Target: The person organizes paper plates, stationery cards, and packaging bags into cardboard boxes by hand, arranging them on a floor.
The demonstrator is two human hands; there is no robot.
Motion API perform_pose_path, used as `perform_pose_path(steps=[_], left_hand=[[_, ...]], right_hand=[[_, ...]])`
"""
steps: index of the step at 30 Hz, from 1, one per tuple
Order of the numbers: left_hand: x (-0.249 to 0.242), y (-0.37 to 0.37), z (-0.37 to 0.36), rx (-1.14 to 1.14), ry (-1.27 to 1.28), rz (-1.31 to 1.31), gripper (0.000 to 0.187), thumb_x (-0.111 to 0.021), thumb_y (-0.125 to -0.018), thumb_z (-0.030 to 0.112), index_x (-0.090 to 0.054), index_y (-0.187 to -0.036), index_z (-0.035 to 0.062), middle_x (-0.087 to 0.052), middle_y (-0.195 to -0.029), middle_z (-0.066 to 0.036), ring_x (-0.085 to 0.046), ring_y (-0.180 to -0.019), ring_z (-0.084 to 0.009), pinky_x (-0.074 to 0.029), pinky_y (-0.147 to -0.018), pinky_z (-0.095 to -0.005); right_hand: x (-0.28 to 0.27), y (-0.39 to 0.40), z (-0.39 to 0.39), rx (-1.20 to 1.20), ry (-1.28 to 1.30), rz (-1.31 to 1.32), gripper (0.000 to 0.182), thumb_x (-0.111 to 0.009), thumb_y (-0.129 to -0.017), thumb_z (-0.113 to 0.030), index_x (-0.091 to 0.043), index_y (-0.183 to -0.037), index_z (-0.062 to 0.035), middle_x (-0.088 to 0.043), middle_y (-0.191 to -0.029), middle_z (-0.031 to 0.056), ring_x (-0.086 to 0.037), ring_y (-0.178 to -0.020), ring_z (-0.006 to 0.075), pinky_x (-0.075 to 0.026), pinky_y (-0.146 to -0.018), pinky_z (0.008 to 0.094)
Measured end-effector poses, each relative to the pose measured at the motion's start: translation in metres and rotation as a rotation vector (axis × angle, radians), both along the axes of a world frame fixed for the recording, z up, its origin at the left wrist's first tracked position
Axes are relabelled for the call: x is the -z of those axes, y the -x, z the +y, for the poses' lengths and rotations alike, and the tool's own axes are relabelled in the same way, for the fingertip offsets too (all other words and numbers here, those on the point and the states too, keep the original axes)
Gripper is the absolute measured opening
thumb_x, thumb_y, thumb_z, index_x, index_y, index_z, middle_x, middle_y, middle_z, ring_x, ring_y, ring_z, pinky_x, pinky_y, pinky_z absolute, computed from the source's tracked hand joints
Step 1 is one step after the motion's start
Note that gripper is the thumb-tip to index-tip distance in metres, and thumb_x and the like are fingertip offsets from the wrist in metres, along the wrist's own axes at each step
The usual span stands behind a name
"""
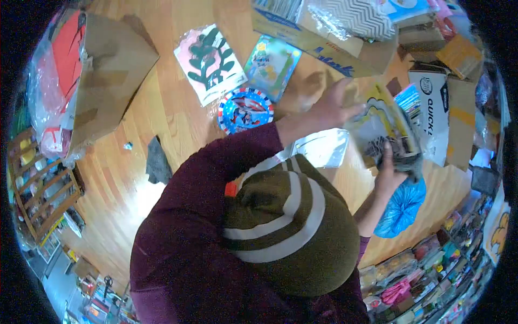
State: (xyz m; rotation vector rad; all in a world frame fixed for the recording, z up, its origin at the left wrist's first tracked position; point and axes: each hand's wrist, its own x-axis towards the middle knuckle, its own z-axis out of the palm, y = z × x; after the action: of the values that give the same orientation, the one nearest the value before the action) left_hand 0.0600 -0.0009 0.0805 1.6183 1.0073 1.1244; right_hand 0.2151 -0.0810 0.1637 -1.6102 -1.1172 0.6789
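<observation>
My right hand [389, 175] grips the lower edge of a blurred clear package [382, 127] with yellow and black printing, its thumb on the front. Near the upper left of that package is my left hand [341, 105], fingers spread and somewhat smeared, holding nothing visible. A white sheet in clear wrap [322, 147] lies on the floor below my left hand. Farther left are a round blue, red and white plate pack [245, 110], a blue-green picture pack [272, 67] and a pack with dark leaves [210, 63].
An open cardboard box [329, 56] with packets stands at the top. A large box [108, 81] is at left, a white-sided box [433, 108] at right. A blue plastic bag [402, 208] sits lower right. A striped brown cap [302, 232] and maroon sleeves cover the centre.
</observation>
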Motion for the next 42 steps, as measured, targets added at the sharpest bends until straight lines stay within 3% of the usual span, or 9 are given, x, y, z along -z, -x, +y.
perform_pose_path(steps=[1,3,7,11,14,16,19,28,42], left_hand=[[-0.009,0.005,0.000,0.112,0.510,-0.352,0.047,-0.048,-0.081,0.039,-0.044,-0.109,0.0017,-0.040,-0.110,-0.014,-0.044,-0.100,-0.0253,-0.044,-0.071,-0.0328],[-0.039,0.002,0.005,0.092,1.459,-0.680,0.050,-0.042,-0.082,0.046,-0.048,-0.104,0.0018,-0.046,-0.105,-0.013,-0.048,-0.095,-0.0248,-0.045,-0.073,-0.0351],[-0.051,0.017,-0.006,0.368,1.256,-1.226,0.043,-0.038,-0.086,0.039,-0.054,-0.095,0.0006,-0.059,-0.082,-0.011,-0.057,-0.075,-0.0205,-0.046,-0.074,-0.0331],[-0.047,0.019,-0.029,0.487,1.349,-1.365,0.042,-0.040,-0.086,0.038,-0.049,-0.104,0.0014,-0.057,-0.095,-0.010,-0.056,-0.084,-0.0186,-0.044,-0.078,-0.0310],[-0.076,0.026,-0.053,0.283,0.811,-0.959,0.043,-0.042,-0.085,0.038,-0.045,-0.111,0.0026,-0.055,-0.101,-0.009,-0.055,-0.088,-0.0176,-0.044,-0.079,-0.0312],[-0.036,0.017,-0.056,0.403,1.311,-1.019,0.046,-0.044,-0.085,0.038,-0.041,-0.115,0.0041,-0.053,-0.105,-0.008,-0.054,-0.092,-0.0173,-0.043,-0.081,-0.0313],[-0.034,0.025,-0.059,0.414,1.344,-1.090,0.048,-0.043,-0.085,0.037,-0.038,-0.119,0.0041,-0.051,-0.109,-0.009,-0.052,-0.097,-0.0189,-0.042,-0.083,-0.0312],[-0.006,0.054,-0.015,0.186,1.147,-1.011,0.033,-0.047,-0.084,0.029,-0.050,-0.100,0.0003,-0.058,-0.091,-0.010,-0.059,-0.080,-0.0176,-0.049,-0.069,-0.0324],[0.093,0.003,-0.105,0.037,0.872,-0.403,0.041,-0.061,-0.068,0.010,-0.047,-0.104,-0.0030,-0.052,-0.102,-0.016,-0.050,-0.095,-0.0249,-0.039,-0.083,-0.0392]], right_hand=[[0.004,-0.001,0.002,0.029,0.036,-0.186,0.043,-0.056,-0.076,-0.003,-0.040,-0.115,-0.0022,-0.049,-0.111,0.0118,-0.048,-0.100,0.0198,-0.042,-0.080,0.0305],[-0.025,0.033,0.015,0.105,0.072,0.651,0.038,-0.043,-0.087,-0.027,-0.041,-0.117,-0.0056,-0.047,-0.115,0.0103,-0.047,-0.103,0.0193,-0.040,-0.084,0.0331],[0.005,0.047,-0.016,-0.650,0.022,-0.741,0.049,-0.056,-0.065,-0.015,-0.045,-0.110,0.0012,-0.044,-0.111,0.0235,-0.039,-0.107,0.0399,-0.031,-0.093,0.0429],[0.024,0.056,-0.022,-0.679,0.088,-0.675,0.054,-0.054,-0.065,-0.021,-0.041,-0.111,0.0034,-0.035,-0.120,0.0268,-0.027,-0.115,0.0444,-0.019,-0.097,0.0498],[0.046,0.038,-0.013,-0.517,0.009,-0.655,0.055,-0.052,-0.064,-0.017,-0.039,-0.113,0.0027,-0.035,-0.121,0.0266,-0.028,-0.115,0.0439,-0.020,-0.097,0.0495],[0.059,0.008,0.008,-0.391,-0.024,-0.655,0.054,-0.050,-0.064,-0.008,-0.038,-0.116,0.0007,-0.036,-0.120,0.0256,-0.033,-0.112,0.0408,-0.025,-0.095,0.0452],[0.057,-0.005,0.020,-0.122,0.110,-0.368,0.047,-0.049,-0.068,-0.003,-0.041,-0.113,0.0019,-0.043,-0.113,0.0249,-0.042,-0.106,0.0357,-0.032,-0.090,0.0386],[0.104,-0.114,-0.072,0.657,0.203,0.479,0.027,-0.048,-0.081,-0.015,-0.047,-0.104,-0.0009,-0.056,-0.077,0.0104,-0.052,-0.048,0.0183,-0.039,-0.032,0.0277],[0.149,-0.054,-0.141,0.720,0.415,0.574,0.030,-0.052,-0.081,-0.014,-0.045,-0.106,0.0018,-0.055,-0.092,0.0131,-0.056,-0.073,0.0227,-0.048,-0.047,0.0347]])
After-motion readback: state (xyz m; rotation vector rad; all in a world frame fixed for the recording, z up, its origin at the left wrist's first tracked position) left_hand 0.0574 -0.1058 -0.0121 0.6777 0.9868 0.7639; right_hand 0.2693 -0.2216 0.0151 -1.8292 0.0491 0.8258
